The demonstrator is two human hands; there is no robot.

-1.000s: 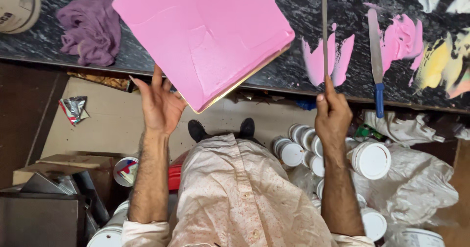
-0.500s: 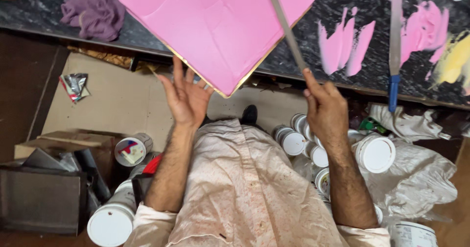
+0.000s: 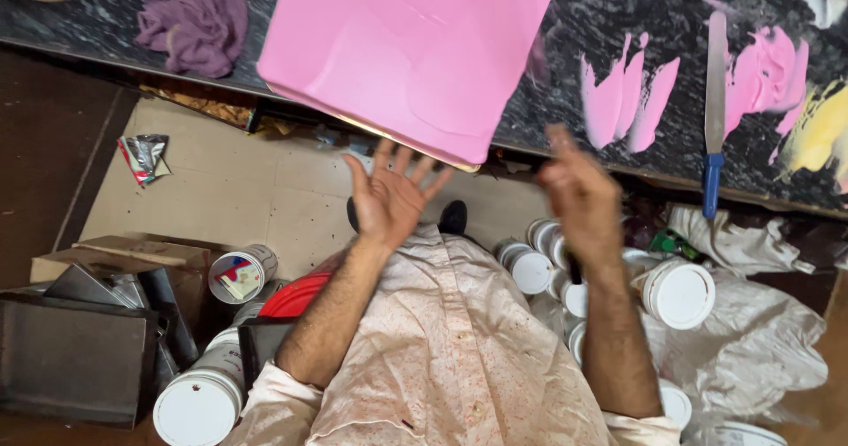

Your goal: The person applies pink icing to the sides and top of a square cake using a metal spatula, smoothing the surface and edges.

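At counter edge: big pink-coated square board [image 3: 415, 49] sits tilted, one corner hanging off the dark stone counter [image 3: 609, 22] toward the person.
L hand [image 3: 393, 200]: open, palm up, fingers spread, just under the board's overhanging corner; fingertips at or v. near its underside, can't tell if touching.
R hand [image 3: 579, 190]: raised beside the board's low corner, blurred; fingers loosely curled. A dark strip shows below the wrist, maybe a handle, but can't tell if it grips anything.
Board surface: smooth glossy pink w/ faint ridge lines; thin golden edge shows along the lower side.
Counter, right part: pink smears [image 3: 627, 102] next to the board, more pink [image 3: 764, 71] farther right, yellow smear [image 3: 817, 137] at far right.
Spatula: long flat blade w/ blue handle [image 3: 714, 110] lies on counter between the two pink patches, handle end toward the person, well apart from both hands.
Counter, left part: purple rag [image 3: 194, 18] bunched up near the board's left side.
Below, right side: white-lidded tubs [image 3: 680, 294] clustered by the R forearm, on crumpled plastic sheet [image 3: 751, 340].
Below, left side: white bucket [image 3: 199, 404], small open tub [image 3: 240, 272], red lid [image 3: 296, 298], dark metal trays [image 3: 75, 353], cardboard on floor [image 3: 230, 181], crumpled wrapper [image 3: 143, 156].
Clothing: pale apron/shirt [image 3: 450, 358] speckled w/ reddish spots; dark shoe tip [image 3: 453, 216] visible past it.
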